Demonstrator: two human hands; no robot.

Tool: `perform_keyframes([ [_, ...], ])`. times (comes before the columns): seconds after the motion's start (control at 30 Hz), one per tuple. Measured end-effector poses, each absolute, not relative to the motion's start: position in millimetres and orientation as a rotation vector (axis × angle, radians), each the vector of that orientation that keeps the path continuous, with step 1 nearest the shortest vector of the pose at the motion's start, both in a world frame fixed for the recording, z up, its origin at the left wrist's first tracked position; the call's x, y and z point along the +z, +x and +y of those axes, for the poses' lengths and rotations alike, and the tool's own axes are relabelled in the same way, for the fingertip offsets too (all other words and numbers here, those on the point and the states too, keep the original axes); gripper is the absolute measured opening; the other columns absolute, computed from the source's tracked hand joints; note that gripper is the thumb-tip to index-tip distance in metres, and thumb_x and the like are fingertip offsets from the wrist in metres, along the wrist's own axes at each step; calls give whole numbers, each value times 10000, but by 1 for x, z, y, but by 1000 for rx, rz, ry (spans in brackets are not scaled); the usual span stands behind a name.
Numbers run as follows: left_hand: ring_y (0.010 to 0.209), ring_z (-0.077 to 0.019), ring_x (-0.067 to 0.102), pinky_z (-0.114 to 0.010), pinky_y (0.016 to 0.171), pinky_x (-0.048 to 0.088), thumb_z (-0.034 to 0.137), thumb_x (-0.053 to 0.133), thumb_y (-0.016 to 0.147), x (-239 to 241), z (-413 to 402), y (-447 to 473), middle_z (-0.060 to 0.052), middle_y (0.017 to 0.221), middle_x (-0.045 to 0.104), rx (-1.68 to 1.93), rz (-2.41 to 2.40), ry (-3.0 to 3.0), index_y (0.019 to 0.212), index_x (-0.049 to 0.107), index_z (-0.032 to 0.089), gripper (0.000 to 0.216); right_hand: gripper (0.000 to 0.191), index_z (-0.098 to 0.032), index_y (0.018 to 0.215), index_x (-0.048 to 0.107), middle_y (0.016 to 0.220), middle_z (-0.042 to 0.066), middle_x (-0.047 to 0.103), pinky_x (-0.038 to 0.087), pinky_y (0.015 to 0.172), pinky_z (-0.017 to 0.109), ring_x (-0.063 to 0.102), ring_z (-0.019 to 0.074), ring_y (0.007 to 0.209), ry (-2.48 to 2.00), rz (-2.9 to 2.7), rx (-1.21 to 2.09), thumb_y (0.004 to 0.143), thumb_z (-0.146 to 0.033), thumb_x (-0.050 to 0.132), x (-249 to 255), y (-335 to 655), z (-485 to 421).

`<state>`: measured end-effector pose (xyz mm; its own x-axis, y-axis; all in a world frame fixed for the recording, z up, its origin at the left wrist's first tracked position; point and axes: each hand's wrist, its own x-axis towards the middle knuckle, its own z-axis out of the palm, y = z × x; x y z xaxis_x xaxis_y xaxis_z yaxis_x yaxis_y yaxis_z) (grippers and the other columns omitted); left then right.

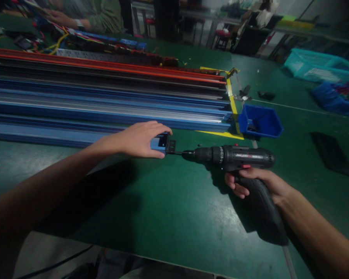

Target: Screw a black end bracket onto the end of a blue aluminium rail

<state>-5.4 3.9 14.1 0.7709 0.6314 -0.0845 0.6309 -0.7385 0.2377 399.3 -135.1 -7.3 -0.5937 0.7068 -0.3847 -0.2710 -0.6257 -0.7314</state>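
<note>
My left hand (pixel 141 138) grips the end of a blue metal rail (pixel 75 136) that lies along the green table, fingers wrapped over its top. A small black bracket (pixel 170 145) sits at that rail end. My right hand (pixel 254 182) is closed round the handle of a black cordless drill (pixel 235 157). The drill points left, and its bit tip touches the black bracket.
Several long blue, grey and orange rails (pixel 110 93) are stacked behind. A small blue bin (pixel 261 123) stands at their right end, by yellow tape. A teal basket (pixel 320 66) and a blue tray (pixel 336 99) sit far right. Another person's arm (pixel 75 19) rests at the back left.
</note>
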Motion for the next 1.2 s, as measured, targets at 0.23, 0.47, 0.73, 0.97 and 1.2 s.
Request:
perform_keyframes([
  [0.23, 1336, -339, 626, -436, 1157, 473, 685, 715, 909, 13, 5, -6, -126, 1504, 654, 4, 983, 2711, 1542, 558, 242, 788, 271, -74, 1013, 864, 922, 131, 778, 601, 654, 248, 639, 116, 624, -914, -885, 2212, 978, -332, 789, -7, 399, -135],
  [0.47, 1333, -337, 628, -441, 1157, 477, 676, 722, 910, 13, 4, -6, -127, 1503, 657, 13, 985, 2706, 1544, 558, 244, 785, 246, -84, 1038, 856, 928, 120, 785, 599, 654, 233, 638, 100, 625, -898, -855, 2227, 993, -314, 783, -9, 400, -136],
  [0.73, 1338, -337, 628, -440, 1164, 476, 671, 728, 903, 15, 4, -5, -131, 1504, 659, 3, 990, 2707, 1532, 564, 238, 781, 306, -57, 1044, 862, 958, 153, 793, 632, 690, 264, 693, 138, 666, -939, -885, 2206, 980, -346, 783, -9, 400, -134],
  [0.97, 1371, -346, 620, -455, 1172, 473, 644, 739, 904, 16, 3, -4, -137, 1537, 644, -6, 1001, 2692, 1560, 541, 240, 796, 317, -60, 1073, 867, 986, 158, 795, 647, 733, 271, 729, 156, 720, -922, -886, 2241, 986, -355, 789, -8, 401, -133],
  [1.2, 1416, -346, 577, -477, 1195, 436, 647, 696, 963, 14, 3, -7, -90, 1596, 611, 18, 900, 2733, 1619, 488, 328, 759, 311, -72, 1073, 864, 986, 156, 801, 647, 740, 285, 720, 165, 725, -937, -898, 2225, 983, -359, 788, -8, 400, -133],
])
